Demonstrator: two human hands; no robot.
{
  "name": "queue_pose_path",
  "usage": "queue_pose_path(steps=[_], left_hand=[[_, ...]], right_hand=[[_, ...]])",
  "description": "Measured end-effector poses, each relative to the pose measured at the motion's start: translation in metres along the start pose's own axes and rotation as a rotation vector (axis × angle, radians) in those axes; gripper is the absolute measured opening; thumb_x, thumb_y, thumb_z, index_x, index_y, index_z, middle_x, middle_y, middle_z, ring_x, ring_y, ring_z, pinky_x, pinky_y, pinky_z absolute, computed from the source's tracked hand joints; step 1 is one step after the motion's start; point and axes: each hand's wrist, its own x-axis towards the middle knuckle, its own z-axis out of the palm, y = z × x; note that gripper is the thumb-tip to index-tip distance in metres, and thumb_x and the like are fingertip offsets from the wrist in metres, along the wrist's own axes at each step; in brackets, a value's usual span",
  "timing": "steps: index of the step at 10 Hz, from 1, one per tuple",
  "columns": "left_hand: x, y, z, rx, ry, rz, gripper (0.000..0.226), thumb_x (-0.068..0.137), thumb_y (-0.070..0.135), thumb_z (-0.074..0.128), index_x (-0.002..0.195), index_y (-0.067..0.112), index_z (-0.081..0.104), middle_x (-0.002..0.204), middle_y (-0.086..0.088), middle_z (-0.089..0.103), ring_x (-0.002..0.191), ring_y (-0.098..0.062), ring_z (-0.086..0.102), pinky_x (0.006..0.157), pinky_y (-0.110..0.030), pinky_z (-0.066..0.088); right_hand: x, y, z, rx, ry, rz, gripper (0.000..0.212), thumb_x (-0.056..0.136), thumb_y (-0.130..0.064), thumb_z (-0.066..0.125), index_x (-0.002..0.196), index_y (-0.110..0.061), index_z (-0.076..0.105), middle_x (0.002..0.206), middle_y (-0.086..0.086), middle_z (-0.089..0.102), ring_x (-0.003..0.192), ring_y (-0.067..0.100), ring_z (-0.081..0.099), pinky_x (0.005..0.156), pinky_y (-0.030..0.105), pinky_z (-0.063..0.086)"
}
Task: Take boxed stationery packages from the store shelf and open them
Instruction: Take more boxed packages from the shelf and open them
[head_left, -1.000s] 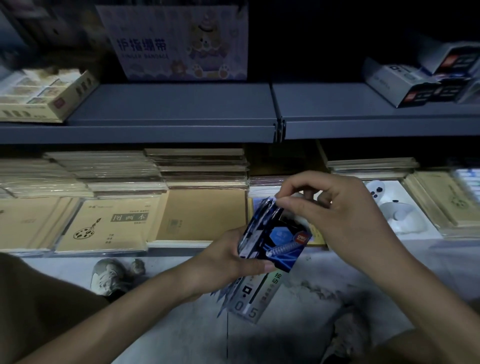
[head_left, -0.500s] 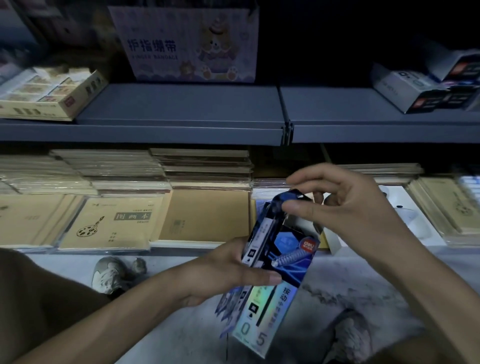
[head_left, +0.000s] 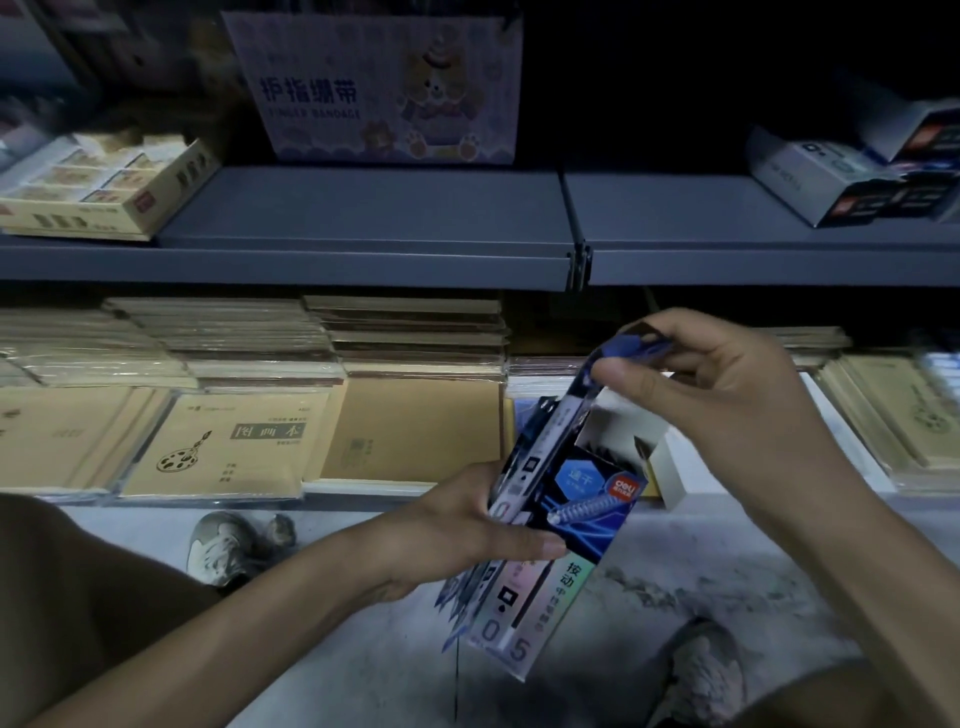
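A blue and silver pen box (head_left: 556, 525) is tilted in front of me, below the lower shelf. My left hand (head_left: 467, 530) grips its middle from the left, thumb across the front. My right hand (head_left: 727, 395) pinches the box's top flap (head_left: 631, 345) between thumb and fingers and holds it lifted. The top end is open, and dark pen tips show inside (head_left: 610, 452). Similar grey and dark boxes (head_left: 852, 182) lie on the upper shelf at the right.
The grey upper shelf (head_left: 374, 223) carries a tan display carton (head_left: 104, 187) at the left and a pale printed box (head_left: 384, 88) at the back. Stacked tan notebooks (head_left: 228, 447) fill the lower shelf. Shoes (head_left: 228, 545) stand on the concrete floor.
My right hand has pulled the top flap up and to the right, so the box end now stands open. The box has tipped more upright in my left hand.
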Motion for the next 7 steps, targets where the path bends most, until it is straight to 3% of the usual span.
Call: queue_pose_path(steps=[1, 2, 3, 4, 5, 6, 7], left_hand=[[-0.001, -0.002, 0.002, 0.011, 0.010, 0.010, 0.038, 0.092, 0.012, 0.075, 0.128, 0.020, 0.064, 0.122, 0.002, 0.075, 0.115, -0.017, 0.070, 0.104, -0.042, 0.055], [-0.002, -0.004, 0.004, -0.012, 0.054, 0.023, 0.036, 0.092, 0.011, 0.074, 0.119, 0.031, 0.062, 0.111, 0.017, 0.077, 0.105, -0.003, 0.072, 0.091, -0.023, 0.058], [-0.002, -0.005, 0.002, 0.008, 0.073, 0.061, 0.040, 0.092, 0.013, 0.074, 0.125, 0.030, 0.060, 0.117, 0.016, 0.075, 0.110, -0.004, 0.070, 0.093, -0.023, 0.057], [0.000, -0.009, 0.003, -0.003, 0.135, 0.088, 0.044, 0.091, 0.013, 0.074, 0.130, 0.027, 0.058, 0.119, 0.012, 0.075, 0.112, -0.007, 0.070, 0.094, -0.024, 0.057], [0.004, -0.018, 0.001, 0.046, 0.220, 0.153, 0.050, 0.094, 0.016, 0.072, 0.140, 0.024, 0.052, 0.127, 0.009, 0.072, 0.119, -0.010, 0.067, 0.100, -0.034, 0.057], [0.009, -0.025, -0.002, 0.150, 0.338, 0.245, 0.049, 0.096, 0.016, 0.071, 0.141, 0.020, 0.051, 0.130, 0.008, 0.070, 0.123, -0.007, 0.064, 0.099, -0.025, 0.054], [0.012, -0.027, -0.003, 0.196, 0.442, 0.332, 0.049, 0.097, 0.010, 0.069, 0.142, 0.018, 0.051, 0.132, 0.010, 0.068, 0.124, -0.002, 0.061, 0.103, -0.023, 0.051]], right_hand=[[0.000, -0.003, -0.004, 0.063, -0.019, 0.016, 0.018, 0.078, -0.031, 0.075, 0.094, -0.024, 0.071, 0.089, -0.002, 0.079, 0.085, 0.012, 0.074, 0.078, 0.024, 0.054], [0.000, -0.002, -0.003, 0.016, -0.103, 0.075, 0.035, 0.070, -0.032, 0.083, 0.102, -0.022, 0.071, 0.090, 0.001, 0.079, 0.074, 0.023, 0.063, 0.071, 0.040, 0.047], [-0.002, -0.002, 0.000, 0.049, -0.125, 0.097, 0.026, 0.068, -0.028, 0.085, 0.091, -0.020, 0.076, 0.087, 0.002, 0.079, 0.065, 0.020, 0.058, 0.064, 0.040, 0.045], [-0.004, -0.007, 0.002, 0.019, -0.078, 0.085, 0.025, 0.063, -0.036, 0.085, 0.086, -0.026, 0.079, 0.091, 0.006, 0.078, 0.087, 0.033, 0.071, 0.077, 0.055, 0.057], [-0.007, -0.008, -0.007, 0.149, 0.122, 0.008, 0.024, 0.066, -0.030, 0.081, 0.086, -0.020, 0.075, 0.086, -0.003, 0.079, 0.078, 0.016, 0.074, 0.070, 0.026, 0.061], [-0.005, -0.008, -0.016, -0.016, 0.279, -0.043, 0.017, 0.091, -0.019, 0.072, 0.082, -0.006, 0.066, 0.067, -0.002, 0.072, 0.061, 0.006, 0.067, 0.062, 0.014, 0.051], [0.000, 0.010, -0.024, -0.105, 0.326, 0.098, 0.049, 0.104, -0.015, 0.060, 0.058, -0.004, 0.071, 0.054, 0.000, 0.067, 0.051, 0.004, 0.065, 0.079, 0.027, 0.059]])
